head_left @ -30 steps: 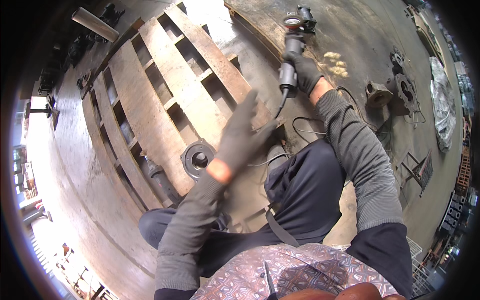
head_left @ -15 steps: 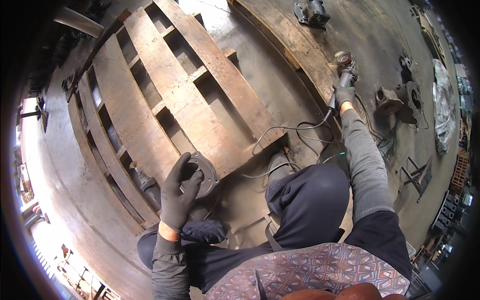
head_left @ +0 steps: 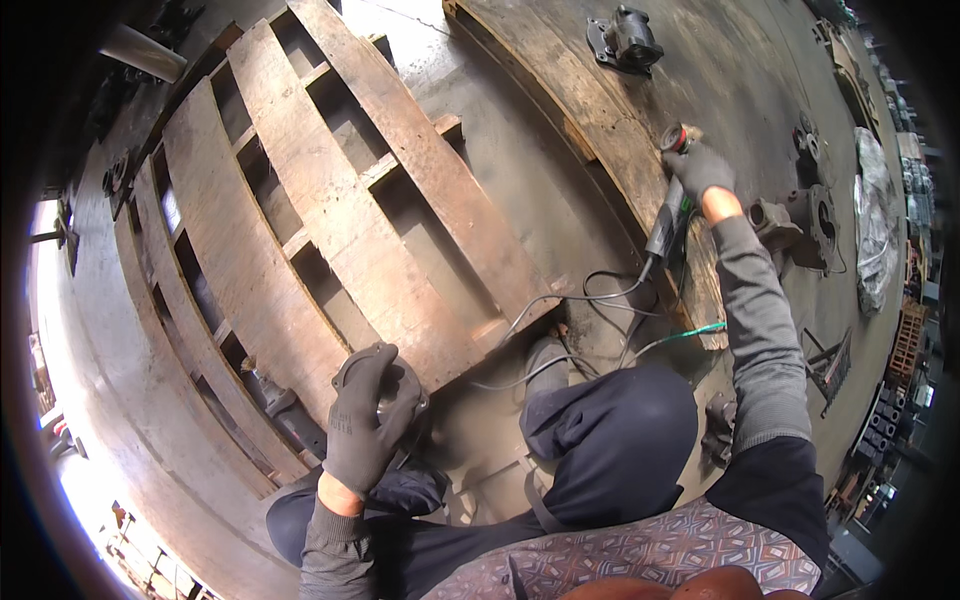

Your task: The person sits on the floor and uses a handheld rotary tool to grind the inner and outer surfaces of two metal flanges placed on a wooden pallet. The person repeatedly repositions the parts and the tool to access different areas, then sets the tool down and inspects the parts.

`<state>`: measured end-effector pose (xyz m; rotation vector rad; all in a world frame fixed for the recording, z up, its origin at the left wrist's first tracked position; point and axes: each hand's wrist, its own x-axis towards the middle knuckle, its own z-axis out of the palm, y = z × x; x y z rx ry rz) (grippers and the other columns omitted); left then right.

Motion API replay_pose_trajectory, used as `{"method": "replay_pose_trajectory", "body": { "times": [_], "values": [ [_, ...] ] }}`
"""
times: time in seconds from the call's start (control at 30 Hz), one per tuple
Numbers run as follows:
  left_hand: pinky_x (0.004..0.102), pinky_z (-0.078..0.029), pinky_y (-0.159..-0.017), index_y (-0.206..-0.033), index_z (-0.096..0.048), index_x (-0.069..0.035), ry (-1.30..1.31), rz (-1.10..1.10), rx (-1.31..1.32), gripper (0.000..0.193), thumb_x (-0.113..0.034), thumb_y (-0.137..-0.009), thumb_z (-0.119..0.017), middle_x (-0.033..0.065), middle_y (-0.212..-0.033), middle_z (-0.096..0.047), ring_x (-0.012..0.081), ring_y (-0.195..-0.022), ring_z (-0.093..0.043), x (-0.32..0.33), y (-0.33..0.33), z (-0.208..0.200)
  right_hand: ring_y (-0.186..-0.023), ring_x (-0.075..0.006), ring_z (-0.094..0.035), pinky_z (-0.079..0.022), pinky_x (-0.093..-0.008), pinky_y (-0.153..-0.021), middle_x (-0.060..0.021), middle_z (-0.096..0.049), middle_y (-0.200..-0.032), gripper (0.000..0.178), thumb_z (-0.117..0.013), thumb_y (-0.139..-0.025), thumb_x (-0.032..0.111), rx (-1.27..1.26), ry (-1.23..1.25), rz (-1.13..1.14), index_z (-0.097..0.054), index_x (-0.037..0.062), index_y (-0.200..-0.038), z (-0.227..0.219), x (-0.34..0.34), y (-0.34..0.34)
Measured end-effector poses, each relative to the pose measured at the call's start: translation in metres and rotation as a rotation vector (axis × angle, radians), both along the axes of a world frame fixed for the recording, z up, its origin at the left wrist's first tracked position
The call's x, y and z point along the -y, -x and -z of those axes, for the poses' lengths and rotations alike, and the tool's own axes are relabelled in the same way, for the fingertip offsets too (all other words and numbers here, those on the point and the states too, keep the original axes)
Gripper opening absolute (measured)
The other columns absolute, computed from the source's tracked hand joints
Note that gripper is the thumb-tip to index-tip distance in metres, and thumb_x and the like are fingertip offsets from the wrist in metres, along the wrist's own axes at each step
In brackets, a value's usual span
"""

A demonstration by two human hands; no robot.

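1. The left hand [head_left: 365,425], in a dark glove, sits low and left of centre in the frame, fingers curled down over a round metal part [head_left: 385,385]; it grips the part from above
2. That round metal part lies on the floor at the near corner of the wooden pallet [head_left: 330,210], which fills the upper left and middle of the frame, its slats running slantwise toward the top
3. The right hand [head_left: 700,168], also gloved, is in the upper right, closed around the head end of an angle grinder [head_left: 668,215]
4. The grinder rests against a long worn plank [head_left: 590,130] that runs from the top centre down toward the right of the frame; whether its disc touches the wood cannot be told
5. A black cord [head_left: 600,300] trails from the grinder's tail in loops across the floor toward the middle, near a green wire [head_left: 690,332]
6. The two hands are well apart, one on each side of the bent knee in dark trousers [head_left: 610,420] at lower centre
7. A dark metal machine part [head_left: 628,38] stands at the top right of centre, and grey metal castings [head_left: 800,215] lie just right of the right wrist
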<state>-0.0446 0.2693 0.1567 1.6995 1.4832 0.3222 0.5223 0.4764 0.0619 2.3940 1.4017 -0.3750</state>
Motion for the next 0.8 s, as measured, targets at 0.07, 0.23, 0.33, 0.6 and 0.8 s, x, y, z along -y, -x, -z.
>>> {"method": "replay_pose_trajectory", "body": {
  "times": [0.07, 0.23, 0.33, 0.6, 0.8],
  "values": [
    [0.0388, -0.053, -0.104, -0.147, -0.057, -0.003, 0.032, 0.007, 0.023, 0.057, -0.009, -0.093, -0.074, 0.0207, -0.134, -0.068, 0.0334, -0.121, -0.069, -0.005, -0.002, 0.002, -0.125, -0.0397, -0.066, -0.054, -0.0506, -0.103, -0.0213, -0.068, -0.137, 0.06, -0.066, -0.095, 0.051, -0.065, -0.254, -0.04, -0.063, 0.0103, -0.138, 0.001, -0.05, 0.002],
    [0.0429, -0.054, -0.091, -0.14, -0.058, 0.001, -0.064, 0.017, 0.051, 0.051, -0.012, -0.094, -0.076, 0.0173, -0.111, -0.07, 0.034, -0.103, -0.068, -0.015, -0.008, 0.006, -0.141, -0.0422, -0.054, -0.049, -0.0571, -0.11, -0.0191, -0.055, -0.153, 0.063, -0.067, -0.097, 0.04, 0.239, -0.41, -0.255, -0.048, 0.0199, -0.153, 0.029, -0.181, 0.002],
    [0.0438, -0.055, -0.087, -0.143, -0.057, -0.001, -0.006, -0.032, 0.025, 0.055, -0.014, -0.094, -0.077, 0.0172, -0.109, -0.071, 0.0345, -0.098, -0.069, -0.015, -0.007, 0.007, -0.141, -0.0445, -0.054, -0.047, -0.0611, -0.11, -0.0208, -0.049, -0.158, 0.069, -0.066, -0.097, 0.04, 0.24, -0.44, -0.266, -0.04, 0.0285, -0.16, 0.059, -0.233, -0.002],
    [0.0463, -0.054, -0.083, -0.144, -0.057, -0.002, 0.047, -0.044, -0.023, 0.058, -0.016, -0.092, -0.078, 0.0183, -0.107, -0.07, 0.0382, -0.093, -0.068, -0.004, 0.01, 0.001, -0.132, -0.0424, -0.062, -0.049, -0.0485, -0.11, -0.0216, -0.062, -0.147, 0.054, -0.06, -0.1, 0.03, 0.106, -0.523, -0.441, -0.054, 0.0147, -0.151, 0.067, -0.247, -0.029],
    [0.0486, -0.053, -0.084, -0.143, -0.058, -0.003, -0.049, -0.026, 0.024, 0.054, -0.02, -0.094, -0.076, 0.0207, -0.106, -0.07, 0.0427, -0.097, -0.066, 0.0, 0.013, -0.006, -0.099, -0.0256, -0.076, -0.062, -0.0363, -0.085, -0.0163, -0.077, -0.112, 0.05, -0.06, -0.09, 0.007, -0.841, -0.588, -0.042, -0.067, 0.0047, -0.139, -0.007, -0.109, 0.0]
  ]
}}
